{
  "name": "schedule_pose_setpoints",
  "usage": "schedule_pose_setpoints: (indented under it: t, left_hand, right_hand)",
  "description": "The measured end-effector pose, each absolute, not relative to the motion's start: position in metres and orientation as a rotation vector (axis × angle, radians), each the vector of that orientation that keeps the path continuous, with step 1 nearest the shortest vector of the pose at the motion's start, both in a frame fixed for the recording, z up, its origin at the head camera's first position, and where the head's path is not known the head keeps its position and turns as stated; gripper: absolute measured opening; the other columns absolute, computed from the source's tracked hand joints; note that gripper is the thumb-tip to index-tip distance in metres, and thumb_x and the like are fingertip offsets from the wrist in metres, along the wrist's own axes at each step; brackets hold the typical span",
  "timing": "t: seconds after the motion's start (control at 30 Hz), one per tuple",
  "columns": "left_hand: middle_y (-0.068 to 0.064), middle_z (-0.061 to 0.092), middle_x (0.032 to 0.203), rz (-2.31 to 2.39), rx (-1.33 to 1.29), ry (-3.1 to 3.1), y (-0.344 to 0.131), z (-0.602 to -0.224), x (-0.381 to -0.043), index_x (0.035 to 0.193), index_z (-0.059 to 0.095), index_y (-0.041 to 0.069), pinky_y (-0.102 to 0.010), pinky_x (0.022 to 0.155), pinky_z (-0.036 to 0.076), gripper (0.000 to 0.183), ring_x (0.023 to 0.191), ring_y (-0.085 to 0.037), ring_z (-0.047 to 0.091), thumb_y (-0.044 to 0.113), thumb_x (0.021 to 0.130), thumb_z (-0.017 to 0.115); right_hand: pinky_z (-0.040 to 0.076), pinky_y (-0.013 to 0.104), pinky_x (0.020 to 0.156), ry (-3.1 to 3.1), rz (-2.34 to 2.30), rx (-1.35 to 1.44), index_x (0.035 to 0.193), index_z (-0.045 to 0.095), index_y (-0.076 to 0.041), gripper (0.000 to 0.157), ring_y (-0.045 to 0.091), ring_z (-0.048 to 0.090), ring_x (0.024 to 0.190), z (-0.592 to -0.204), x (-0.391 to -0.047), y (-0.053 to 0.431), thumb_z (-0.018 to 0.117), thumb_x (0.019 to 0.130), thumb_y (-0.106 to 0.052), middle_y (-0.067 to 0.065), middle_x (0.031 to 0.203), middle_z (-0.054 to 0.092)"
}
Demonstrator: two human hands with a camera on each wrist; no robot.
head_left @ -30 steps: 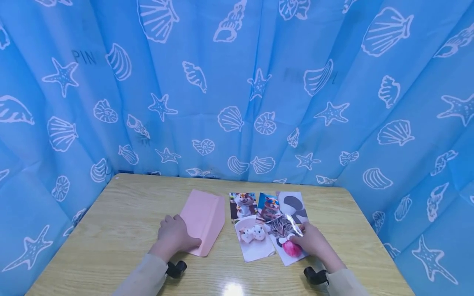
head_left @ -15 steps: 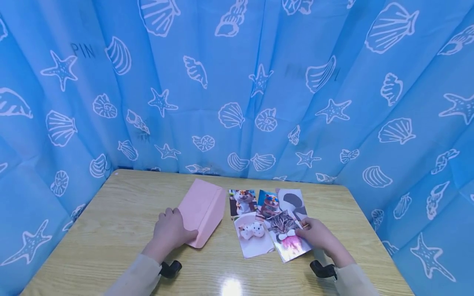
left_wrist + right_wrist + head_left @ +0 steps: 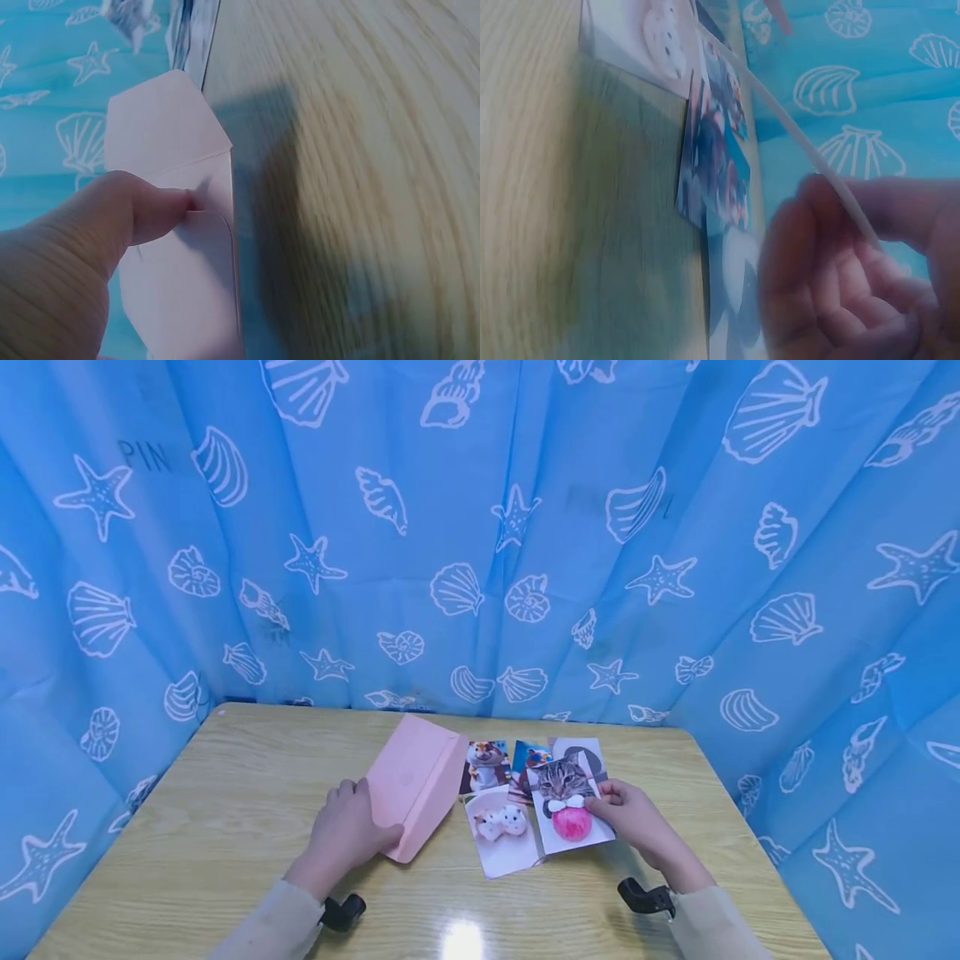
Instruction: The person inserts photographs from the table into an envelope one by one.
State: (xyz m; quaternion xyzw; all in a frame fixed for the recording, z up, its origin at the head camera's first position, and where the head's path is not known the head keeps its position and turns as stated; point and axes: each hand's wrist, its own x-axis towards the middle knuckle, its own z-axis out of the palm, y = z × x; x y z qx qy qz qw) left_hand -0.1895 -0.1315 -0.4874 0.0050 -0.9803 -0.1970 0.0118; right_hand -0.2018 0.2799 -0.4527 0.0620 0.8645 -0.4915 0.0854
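My left hand (image 3: pixel 347 831) grips a pink envelope (image 3: pixel 411 768) by its left side, flap unfolded toward the right. In the left wrist view the thumb presses at the edge of the envelope's pocket (image 3: pixel 176 285), with the flap (image 3: pixel 161 120) standing beyond it. My right hand (image 3: pixel 641 827) pinches the right edge of a cat photo card (image 3: pixel 572 831) with a pink ball on it, lifted over the other photos. The right wrist view shows this card (image 3: pixel 795 135) almost edge-on between thumb and fingers.
Several other photo cards lie on the wooden table: white dotted animals (image 3: pixel 501 843), a hamster (image 3: pixel 486 767), one in sunglasses (image 3: pixel 521 777) and a grey-and-white one (image 3: pixel 592 747), partly covered. A blue shell-print curtain (image 3: pixel 480 643) hangs behind the table (image 3: pixel 262 777).
My right hand has picked the cat card up off the table and moved it up and slightly left. The left hand still holds the envelope, now tilted up more, its flap nearer the photos.
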Motion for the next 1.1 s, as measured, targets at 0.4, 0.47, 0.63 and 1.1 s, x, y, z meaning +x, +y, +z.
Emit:
schedule_pose_setpoints:
  t: [0.4, 0.47, 0.63, 1.1]
  left_hand:
    - [-0.021, 0.053, 0.109, -0.673, -0.006, -3.026, -0.127, -0.485, -0.185, 0.13, 0.05, -0.01, -0.045, 0.072, 0.05, 0.093, 0.088, -0.029, 0.053, 0.053, 0.067, 0.076]
    - [-0.022, 0.053, 0.112, -0.655, -0.018, -3.02, -0.127, -0.484, -0.183, 0.131, 0.049, -0.01, -0.046, 0.076, 0.05, 0.093, 0.092, -0.03, 0.054, 0.053, 0.068, 0.076]
    - [-0.023, 0.053, 0.111, -0.627, -0.03, -2.99, -0.126, -0.481, -0.179, 0.129, 0.051, -0.01, -0.047, 0.078, 0.049, 0.088, 0.095, -0.033, 0.054, 0.051, 0.07, 0.075]
    - [-0.026, 0.05, 0.12, -0.53, -0.052, -2.964, -0.114, -0.476, -0.172, 0.134, 0.047, -0.01, -0.052, 0.084, 0.047, 0.095, 0.105, -0.038, 0.052, 0.053, 0.068, 0.075]
  right_hand:
    - [0.049, 0.025, 0.062, 2.612, -1.669, 0.269, 0.114, 0.054, 0.001, 0.033, 0.015, 0.056, 0.076, -0.446, -0.212, 0.254, 0.064, 0.094, -0.023, 0.009, 0.092, 0.061]
    - [0.05, 0.025, 0.061, 2.592, -1.736, 0.28, 0.112, 0.054, 0.001, 0.031, 0.013, 0.057, 0.073, -0.444, -0.213, 0.245, 0.066, 0.093, -0.021, 0.009, 0.089, 0.062]
    - [0.051, 0.025, 0.061, 2.556, -1.865, 0.256, 0.109, 0.054, 0.001, 0.028, 0.012, 0.057, 0.07, -0.442, -0.217, 0.224, 0.066, 0.092, -0.018, 0.008, 0.085, 0.063]
    - [0.049, 0.025, 0.057, 2.625, -1.967, 0.221, 0.107, 0.053, -0.002, 0.03, 0.013, 0.052, 0.067, -0.449, -0.21, 0.194, 0.067, 0.092, -0.022, 0.01, 0.09, 0.057]
